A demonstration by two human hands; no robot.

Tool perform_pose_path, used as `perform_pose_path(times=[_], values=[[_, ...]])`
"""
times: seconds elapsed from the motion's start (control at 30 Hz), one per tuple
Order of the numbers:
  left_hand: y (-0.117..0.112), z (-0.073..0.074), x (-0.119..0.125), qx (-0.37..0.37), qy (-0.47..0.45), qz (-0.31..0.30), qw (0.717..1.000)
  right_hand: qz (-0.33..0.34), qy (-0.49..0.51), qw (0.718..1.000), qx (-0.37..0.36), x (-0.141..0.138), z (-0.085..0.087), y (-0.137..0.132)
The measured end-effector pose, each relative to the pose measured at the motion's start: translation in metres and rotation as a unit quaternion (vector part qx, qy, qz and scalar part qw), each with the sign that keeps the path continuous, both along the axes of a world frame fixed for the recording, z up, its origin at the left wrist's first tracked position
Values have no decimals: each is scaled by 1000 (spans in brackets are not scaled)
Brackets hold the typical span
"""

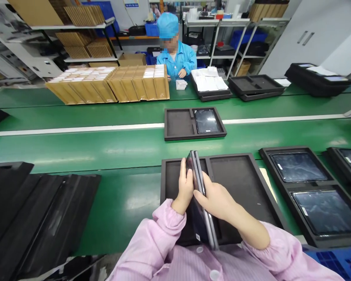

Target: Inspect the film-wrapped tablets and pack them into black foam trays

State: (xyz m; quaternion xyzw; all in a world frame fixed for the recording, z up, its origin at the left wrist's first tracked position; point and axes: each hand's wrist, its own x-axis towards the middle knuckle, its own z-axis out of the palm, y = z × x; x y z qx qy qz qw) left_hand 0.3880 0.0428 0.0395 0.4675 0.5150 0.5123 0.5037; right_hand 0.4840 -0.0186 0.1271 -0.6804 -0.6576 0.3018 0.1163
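Two dark tablets (205, 212) stand on edge, face to face or back to back, held close to my body. My left hand (186, 189) presses its palm and fingers against the left tablet's outer side. From the right, my right hand (219, 199) grips the pair, with its thumb across the near edges. Below them lies a black foam tray (240, 183) with two bare recesses, partly hidden by my hands and the tablets. A small white label shows low on the left tablet.
On the right, another foam tray (286, 187) holds two tablets. A tray (178, 137) with one tablet sits on the green belt (119, 148). Black trays (46, 207) lie stacked at left. Across the belt, a co-worker (175, 54) in blue sits behind cardboard dividers (137, 84).
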Motion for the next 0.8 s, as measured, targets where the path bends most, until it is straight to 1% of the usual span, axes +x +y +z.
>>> perform_pose_path(times=[0.03,0.1,0.13,0.2,0.23,0.3,0.37,0.43,0.5,0.57,0.8], values=[[5,5,-1,26,-12,-22,999,-12,21,1000,9,0,-5,5],[16,15,-5,56,-24,-35,998,-52,98,993,46,0,-14,18],[22,20,-8,59,-22,-33,998,-79,154,983,66,0,-18,25],[30,27,-12,51,-19,-33,998,-136,277,947,85,0,-24,42],[33,30,-14,44,-21,-37,998,-161,331,927,77,0,-25,51],[36,34,-17,34,-28,-45,998,-193,408,892,36,0,-27,67],[37,37,-19,32,-33,-51,998,-198,456,867,1,2,-27,80],[37,40,-21,26,-34,-64,997,-187,491,851,-14,4,-26,86],[37,42,-24,16,-37,-80,996,-175,508,843,-16,6,-27,88],[38,42,-25,5,-45,-92,995,-170,510,843,-20,6,-27,87],[38,44,-27,-12,-70,-102,992,-157,515,842,-38,5,-29,86]])
